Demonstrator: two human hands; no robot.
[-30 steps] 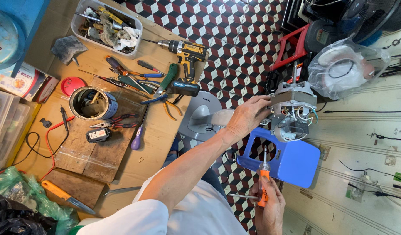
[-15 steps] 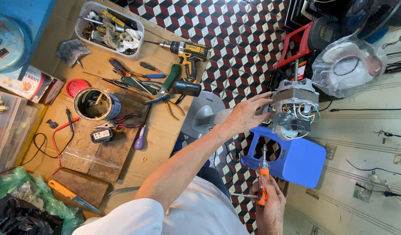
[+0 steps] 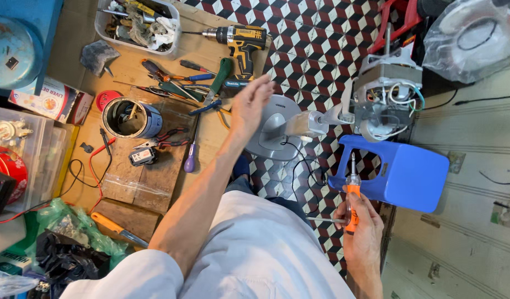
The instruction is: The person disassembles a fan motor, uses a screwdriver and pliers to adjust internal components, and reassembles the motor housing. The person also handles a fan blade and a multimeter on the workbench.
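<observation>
1. Nearest, the right hand [image 3: 361, 232] is curled tight around an orange-handled screwdriver [image 3: 351, 196], tip pointing at the blue plastic stool [image 3: 402, 174].
2. Left of centre, the round tin [image 3: 129, 117] on the wooden table [image 3: 150, 182] shows bits inside, too dark to identify.
3. The left hand [image 3: 248, 105] hangs open, fingers spread, touching nothing, over the grey fan base [image 3: 277, 130].
4. Beyond the stool, the fan motor [image 3: 385, 94], wires exposed.
5. Farthest, a clear tray [image 3: 134, 21] crammed with tools and rags.

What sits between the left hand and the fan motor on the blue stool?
In the head view, the grey round fan base and its neck lie between the left hand and the fan motor, over the checkered floor.
</observation>
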